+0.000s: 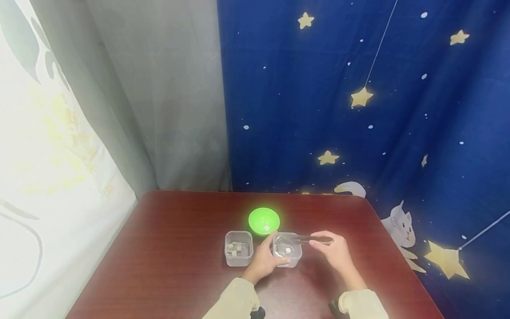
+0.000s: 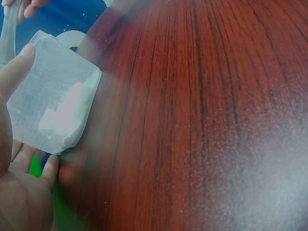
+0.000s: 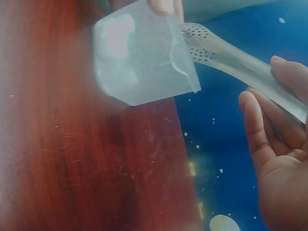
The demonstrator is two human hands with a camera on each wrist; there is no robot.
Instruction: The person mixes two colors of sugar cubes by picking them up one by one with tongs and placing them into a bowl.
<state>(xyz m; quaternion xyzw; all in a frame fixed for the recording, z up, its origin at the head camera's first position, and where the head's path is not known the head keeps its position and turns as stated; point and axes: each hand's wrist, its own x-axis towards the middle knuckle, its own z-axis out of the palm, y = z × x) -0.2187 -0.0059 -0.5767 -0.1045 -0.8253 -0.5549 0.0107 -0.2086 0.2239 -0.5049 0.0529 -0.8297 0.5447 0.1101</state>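
My left hand [image 1: 262,260] grips a clear square plastic container [image 1: 292,263], thumb along the near side and fingers round the left. Inside it, a small white cube [image 1: 287,250] shows in the head view. My right hand [image 1: 335,251] holds metal tongs [image 3: 236,60] by their handle, between thumb and fingers. Their perforated ends reach over the container's rim from the right. Just behind stands a green bowl [image 1: 260,216] with one white cube [image 1: 266,227] in it.
Left of my left hand, a second clear container [image 1: 239,262] holds several whitish cubes [image 1: 235,249]. Everything stands on a reddish-brown wooden table [image 1: 179,235]. A blue star-patterned curtain [image 1: 279,110] and a grey curtain [image 1: 167,110] hang behind its far edge.
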